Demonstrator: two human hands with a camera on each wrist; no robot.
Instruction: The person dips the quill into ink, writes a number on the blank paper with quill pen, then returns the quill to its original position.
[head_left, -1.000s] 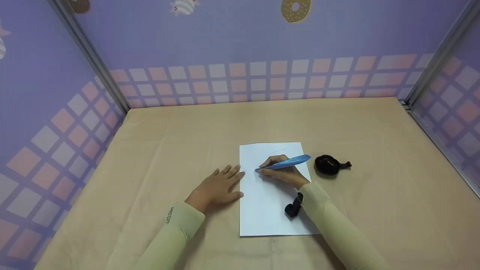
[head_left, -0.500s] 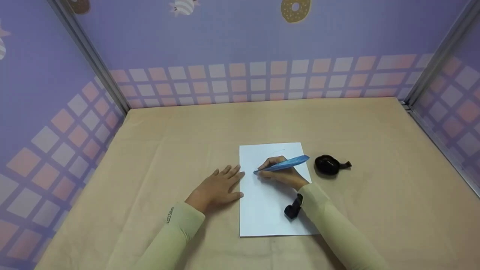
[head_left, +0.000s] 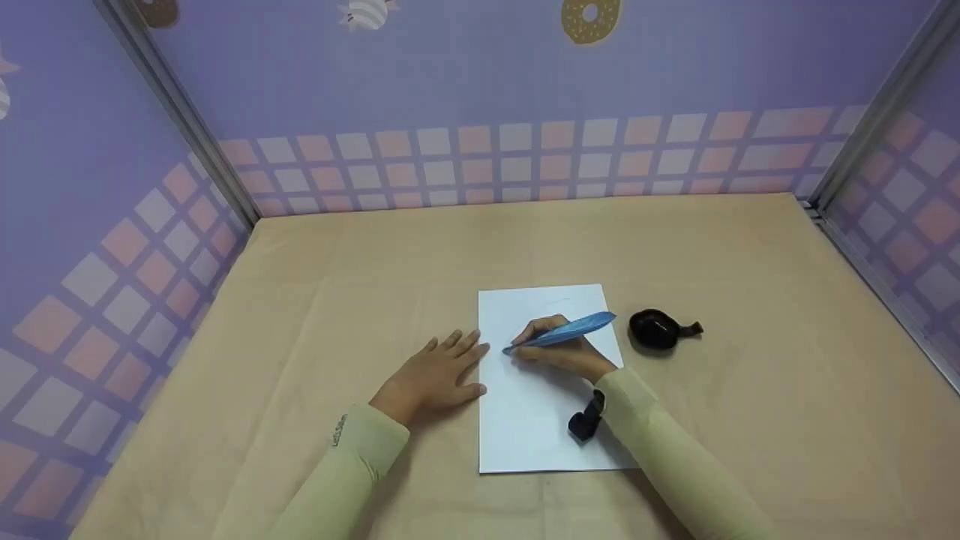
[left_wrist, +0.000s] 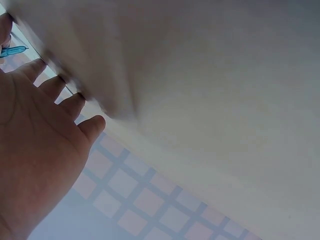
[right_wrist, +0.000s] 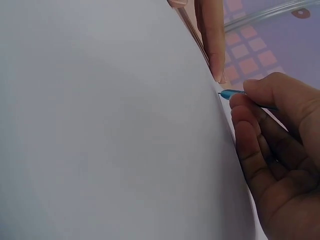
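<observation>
Fingers (head_left: 541, 330) curled around pen (head_left: 566, 331)

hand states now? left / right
Left hand: open, flat on the table beside the paper.
Right hand: grips the blue pen, tip on the paper.

A blue pen (head_left: 564, 332), slim and tapered, leans low over a white sheet of paper (head_left: 529, 420), its fine tip touching the sheet near the left edge in the upper half and its broader tail slanting up to the right. The paper is a plain rectangle lying flat on the tan worktop, long side running away from the person, faint marks near its top.
</observation>
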